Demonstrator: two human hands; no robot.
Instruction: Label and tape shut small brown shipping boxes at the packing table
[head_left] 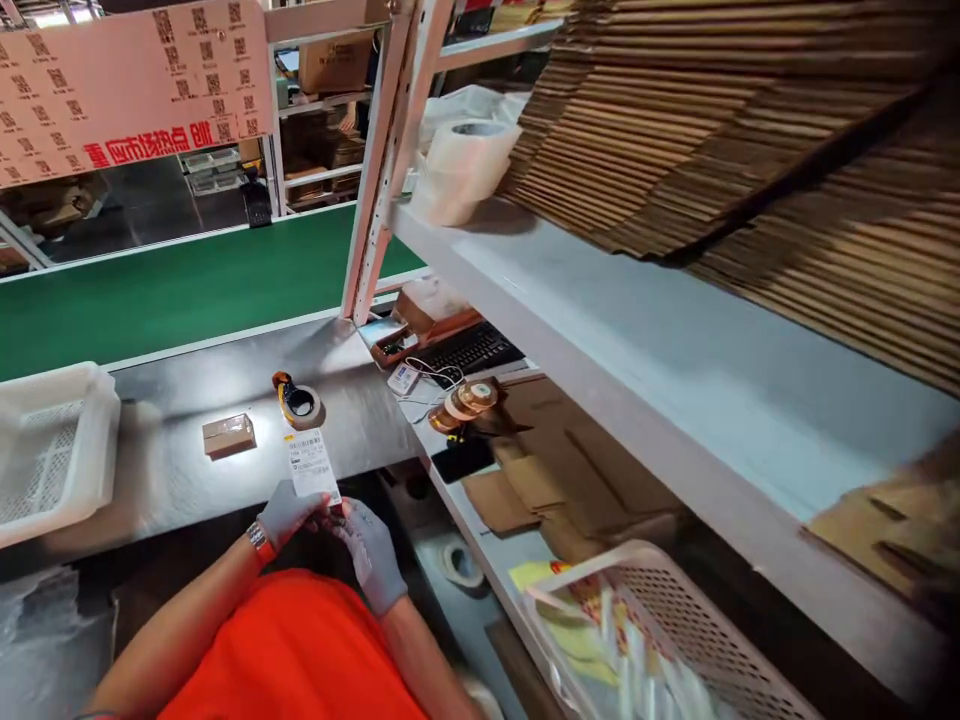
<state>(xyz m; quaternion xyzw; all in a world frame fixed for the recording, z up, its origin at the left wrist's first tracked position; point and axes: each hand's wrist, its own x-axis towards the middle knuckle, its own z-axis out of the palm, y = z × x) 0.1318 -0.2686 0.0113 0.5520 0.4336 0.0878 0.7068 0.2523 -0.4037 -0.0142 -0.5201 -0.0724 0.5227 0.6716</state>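
Both hands wear grey gloves with bare fingertips and meet at the lower end of a white printed shipping label (310,462). My left hand (291,515) pinches the label's bottom edge, a watch on its wrist. From the other side my right hand (371,550) is closed on the label's bottom right corner. Beyond the label, a tape dispenser (285,392) with a roll of tape lies on the metal table (360,400). Left of it sits a small brown carton (229,436) with shiny tape over its top.
A white plastic basket (105,440) stands at the left. A green conveyor belt (187,265) runs behind the table. On the right, a shelf (600,300) carries tape rolls (469,165) and stacked flat cardboard (675,110); below are a keyboard (472,348) and another basket (675,590).
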